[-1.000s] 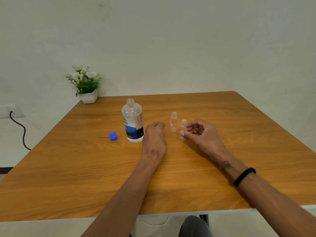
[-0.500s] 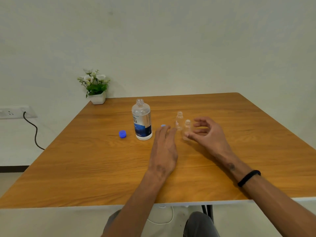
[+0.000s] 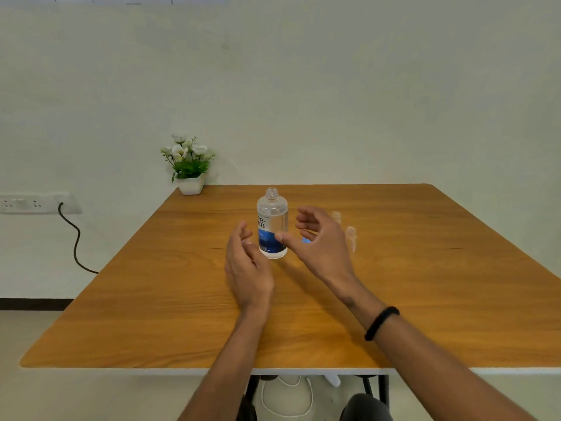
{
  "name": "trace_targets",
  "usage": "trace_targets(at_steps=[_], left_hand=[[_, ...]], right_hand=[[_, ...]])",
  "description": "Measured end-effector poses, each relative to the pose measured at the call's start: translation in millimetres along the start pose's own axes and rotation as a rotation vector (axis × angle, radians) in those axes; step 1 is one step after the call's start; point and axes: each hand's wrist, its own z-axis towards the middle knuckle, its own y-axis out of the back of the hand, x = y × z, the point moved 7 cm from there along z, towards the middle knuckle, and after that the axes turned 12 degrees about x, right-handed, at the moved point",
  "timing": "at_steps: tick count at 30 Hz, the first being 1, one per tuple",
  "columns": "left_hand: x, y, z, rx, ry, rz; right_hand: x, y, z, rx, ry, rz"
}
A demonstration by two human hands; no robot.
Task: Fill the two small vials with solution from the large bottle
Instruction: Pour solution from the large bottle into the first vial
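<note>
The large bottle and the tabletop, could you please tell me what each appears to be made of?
The large bottle looks like clear, glossy plastic: the table shows through it above the blue and white label, though glass cannot be ruled out. The tabletop looks like wood or wood-look laminate: grain lines, smooth satin sheen.

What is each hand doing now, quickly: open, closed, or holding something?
Left hand: open, fingers relaxed, holding nothing, beside the large bottle.
Right hand: open, fingers loosely curved, holding nothing.
</note>
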Motion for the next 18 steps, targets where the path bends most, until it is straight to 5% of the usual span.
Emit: trace_targets(at_steps=[18], left_hand=[[10.4, -8.5, 6.6, 0.191, 0.192, -0.197]], right_hand=[[-11.8, -36.2, 25.7, -0.025, 0.012, 0.025]])
